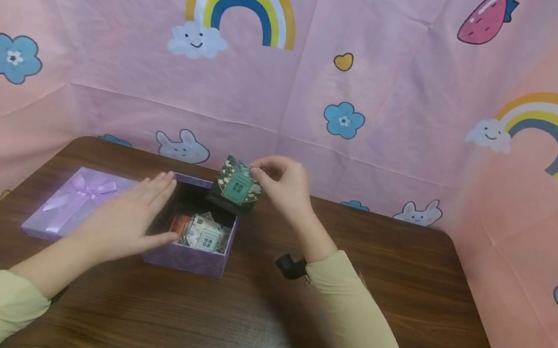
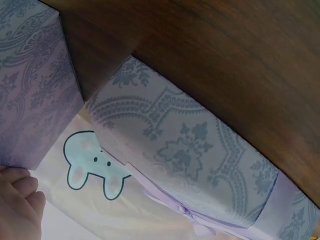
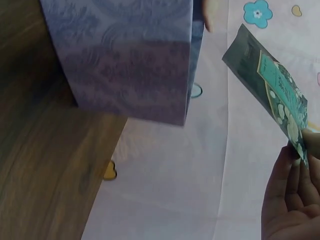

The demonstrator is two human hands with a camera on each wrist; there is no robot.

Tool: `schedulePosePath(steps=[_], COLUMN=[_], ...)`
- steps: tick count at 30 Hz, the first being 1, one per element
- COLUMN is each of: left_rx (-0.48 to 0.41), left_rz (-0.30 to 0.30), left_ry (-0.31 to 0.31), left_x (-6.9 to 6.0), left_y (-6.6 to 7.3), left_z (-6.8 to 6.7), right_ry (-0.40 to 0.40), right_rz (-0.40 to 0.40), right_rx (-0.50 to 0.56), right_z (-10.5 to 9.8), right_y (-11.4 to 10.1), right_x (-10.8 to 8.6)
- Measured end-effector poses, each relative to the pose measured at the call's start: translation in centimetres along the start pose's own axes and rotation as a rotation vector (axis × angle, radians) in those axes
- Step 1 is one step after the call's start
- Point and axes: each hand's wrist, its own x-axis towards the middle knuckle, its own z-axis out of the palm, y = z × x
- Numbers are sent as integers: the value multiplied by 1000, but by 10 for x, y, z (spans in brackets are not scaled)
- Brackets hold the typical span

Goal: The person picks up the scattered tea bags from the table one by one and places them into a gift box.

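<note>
My right hand (image 1: 284,190) pinches the edge of a dark green flat sachet (image 1: 237,186) with a floral print and a lighter green label. It is held above the back right of a purple patterned box (image 1: 183,259). Fingers straight, my left hand (image 1: 124,216) rests at the box's left side, thumb over the front rim. Inside the box lie pale printed sachets (image 1: 207,234) and a reddish one (image 1: 179,225). The right wrist view shows the green sachet (image 3: 277,87) between thumb and fingers, apart from the box (image 3: 130,60).
Left of the box lies its purple lid (image 1: 55,218) with a ribbon bow, partly behind my left hand. All stands on a dark wooden table (image 1: 244,326). A pink printed cloth (image 1: 306,142) hangs behind the table and along both sides.
</note>
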Motion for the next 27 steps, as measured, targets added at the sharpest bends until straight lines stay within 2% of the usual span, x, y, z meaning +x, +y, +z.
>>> schedulePosePath(steps=[7, 17, 27], left_rx=[0, -7, -19], left_rz=[1, -11, -16], left_ry=[2, 4, 7], left_x=[0, -1, 0], left_y=[-1, -2, -1], left_z=[1, 3, 4], right_ry=[-52, -121, -187], right_rz=[7, 0, -26], right_rx=[23, 9, -47], right_z=[21, 48, 62], right_y=[-7, -3, 5], right_x=[-2, -12, -20])
